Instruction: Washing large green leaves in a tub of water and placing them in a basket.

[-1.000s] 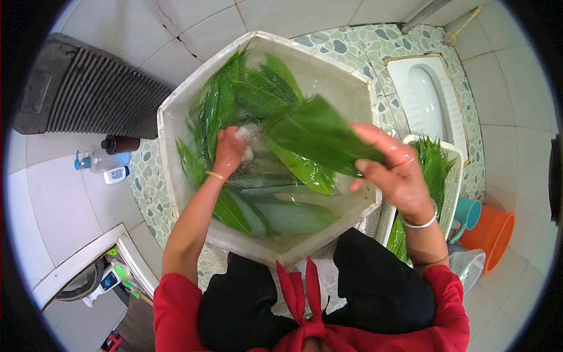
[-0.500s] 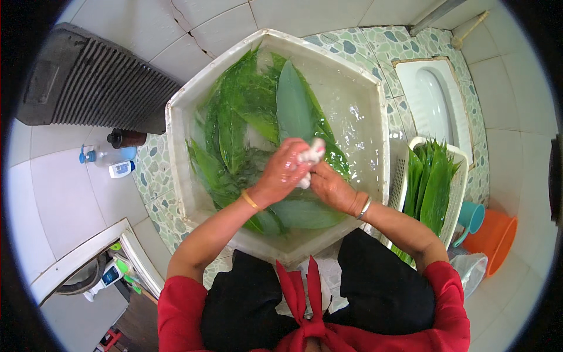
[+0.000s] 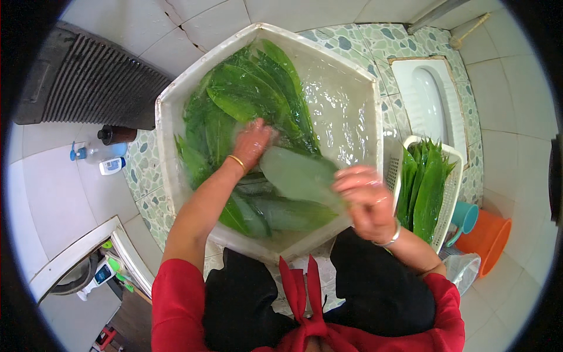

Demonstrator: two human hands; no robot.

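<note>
A pale-backed long green leaf (image 3: 302, 176) slants over the water in the white tub, its near right end pinched in my right hand (image 3: 369, 202) by the tub's right side. My left hand (image 3: 255, 144) is blurred, its fingers low at the water among the wet leaves. Whether it grips anything does not show, and the white cloth from before is out of sight. Several broad green leaves (image 3: 243, 94) float and lie soaked in the left half of the tub (image 3: 380, 123). More leaves (image 3: 287, 212) lie in the water near its front.
Right of the tub, a white slotted basket (image 3: 451, 205) holds upright leaves (image 3: 431, 185). Beyond are a squat toilet (image 3: 431, 100), a teal jug (image 3: 464, 217) and an orange bucket (image 3: 487, 240). A black ribbed board (image 3: 99, 79) leans at the left, above several bottles (image 3: 111, 166).
My hands, together over a white cloth before, have parted. The left moved up and left into the leaves; the right moved right with a leaf's end. The cloth is no longer visible.
</note>
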